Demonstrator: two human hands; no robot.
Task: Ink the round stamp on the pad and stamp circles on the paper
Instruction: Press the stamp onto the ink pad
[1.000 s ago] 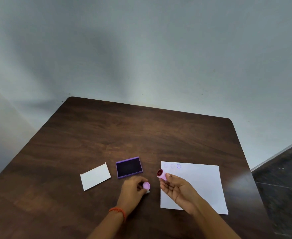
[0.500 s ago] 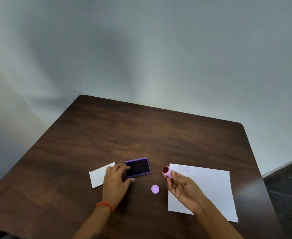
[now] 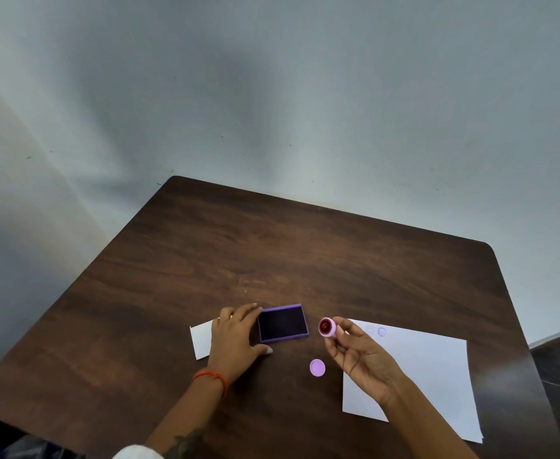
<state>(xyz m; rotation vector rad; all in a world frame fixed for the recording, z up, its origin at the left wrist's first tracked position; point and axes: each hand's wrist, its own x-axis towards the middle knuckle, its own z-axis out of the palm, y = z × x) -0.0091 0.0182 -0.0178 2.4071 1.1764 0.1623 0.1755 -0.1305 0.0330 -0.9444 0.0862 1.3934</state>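
Note:
A purple ink pad (image 3: 282, 323) with a dark inked face lies open on the brown table (image 3: 272, 253). My left hand (image 3: 237, 341) grips its left edge, thumb at the near corner. My right hand (image 3: 359, 357) holds a small pink round stamp (image 3: 327, 327) by the fingertips, its red face turned up and to the left, just right of the pad and above the table. The white paper (image 3: 431, 376) lies to the right, partly under my right hand, with a few faint purple circles (image 3: 381, 331) near its far left corner.
A lilac round cap (image 3: 317, 368) lies on the table between my hands. A small white card (image 3: 201, 339) sits left of the pad, partly hidden by my left hand. The table's far edge meets a grey wall; its right edge borders dark floor.
My left hand let go of the lilac cap, which now lies on the table, and moved left onto the ink pad's edge. My right hand kept the stamp raised beside the pad.

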